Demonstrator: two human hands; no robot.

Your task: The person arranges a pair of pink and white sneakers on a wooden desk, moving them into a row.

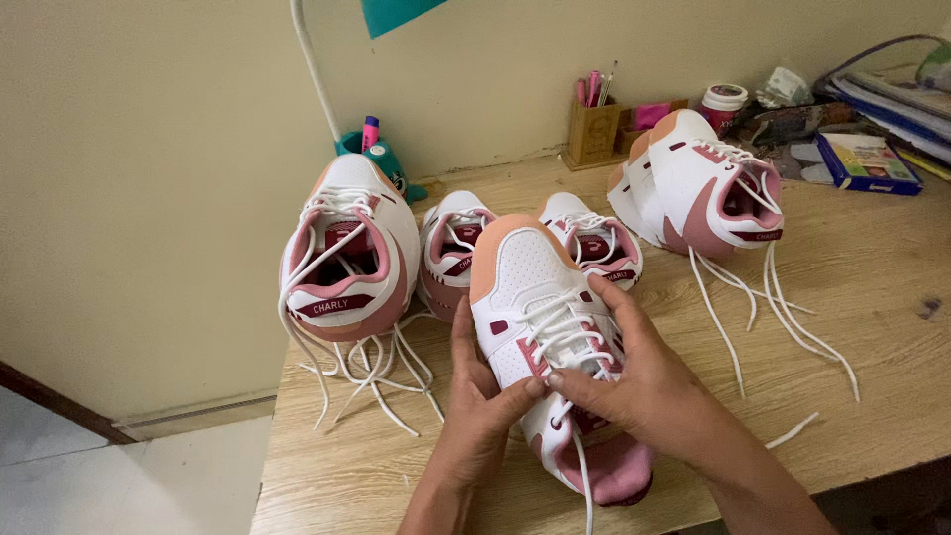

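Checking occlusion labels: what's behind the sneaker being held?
Directly behind the held sneaker two more sneakers stand on the wooden desk, openings facing the camera. Their near ends are hidden by it, the left hand and the right hand.

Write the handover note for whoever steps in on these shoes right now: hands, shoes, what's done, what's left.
Left hand: cups the held sneaker from its left side, thumb on the laces.
Right hand: on top, fingers pinching the white laces.
Done: the held sneaker's laces are threaded across the eyelets.
Left: its lace ends hang untied. The left sneaker and the right sneaker on the wooden desk trail loose laces. Two more sneakers sit behind.
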